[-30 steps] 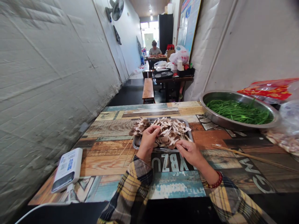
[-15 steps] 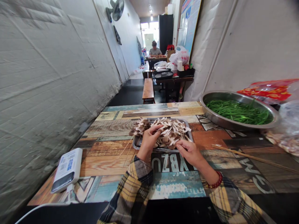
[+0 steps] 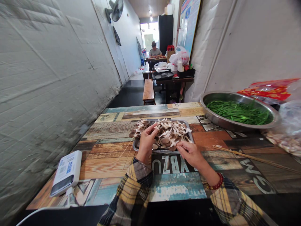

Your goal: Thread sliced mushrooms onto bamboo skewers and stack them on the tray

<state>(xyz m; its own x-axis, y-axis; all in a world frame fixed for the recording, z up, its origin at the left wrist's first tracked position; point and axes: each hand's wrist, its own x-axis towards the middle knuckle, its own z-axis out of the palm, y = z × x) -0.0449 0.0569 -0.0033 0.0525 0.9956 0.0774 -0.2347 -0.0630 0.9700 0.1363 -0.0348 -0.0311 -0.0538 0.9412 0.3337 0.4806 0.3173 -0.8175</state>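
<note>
One patterned table point(image 3: 105, 163) keeps everything within reach. One steel basin point(image 3: 235, 126) of greens sits well right of the fingers, and one metal tray point(image 3: 135, 147) lies just beyond them. The left hand point(image 3: 146, 142) curls its fingers, seemingly pinching the mushroom pieces point(image 3: 172, 133), which are too many to count. The right hand point(image 3: 189, 152) bunches its fingertips at the heap's near edge, their grip hidden. A few skewers point(image 3: 254, 158) lie to the right.

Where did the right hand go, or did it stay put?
No, it has not moved: the right hand stays at the metal tray's near rim.
</note>
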